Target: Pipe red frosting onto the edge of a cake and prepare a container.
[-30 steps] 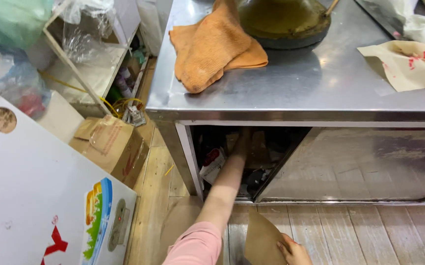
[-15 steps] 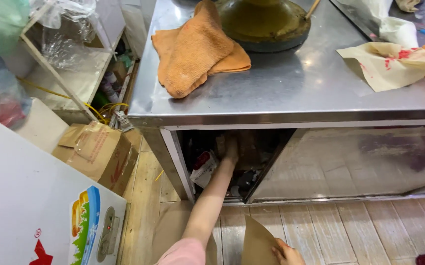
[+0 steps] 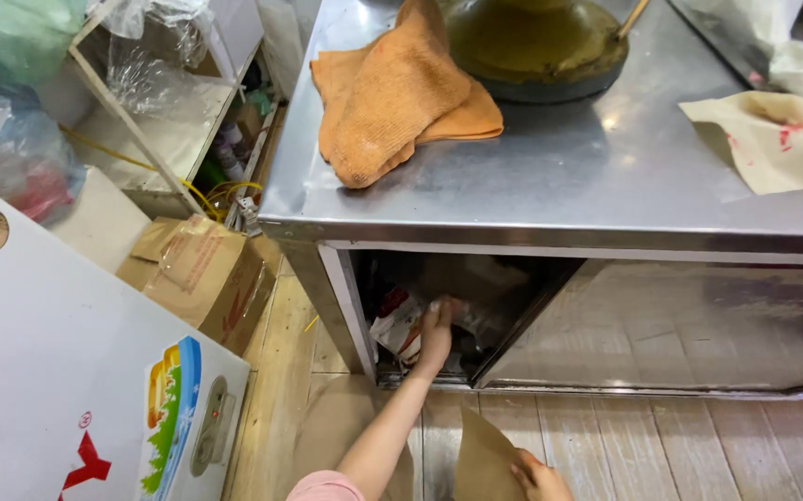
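head view looking straight down: the left hand (image 3: 436, 332) is stretched out into the open cabinet (image 3: 476, 315) under the steel counter (image 3: 587, 176), fingers curled around a clear plastic bag (image 3: 462, 311) in there, though it's dark enough that i can't really tell how firm the grip is. the bag sits right at the hand, just inside the cabinet mouth, with a red and white packet (image 3: 397, 325) touching it on the left side. the forearm runs up and slightly right from the bottom edge, so the way out is back along that same line toward the wooden floor (image 3: 661, 445). the right hand (image 3: 539, 478) is low by the bottom edge, well away from the cabinet, pinching a brown paper bag (image 3: 485, 459) by its lower edge, so the left is clearly the nearer one. tight spots: the cabinet's left post sits just beside the wrist, and the slid-open steel door (image 3: 680, 325) closes off the right side. up top there's an orange cloth (image 3: 392, 93), a dark pan (image 3: 536, 42) and a stained paper (image 3: 772, 139). off to the left are a cardboard box (image 3: 207, 274) and a white freezer lid (image 3: 58, 390).
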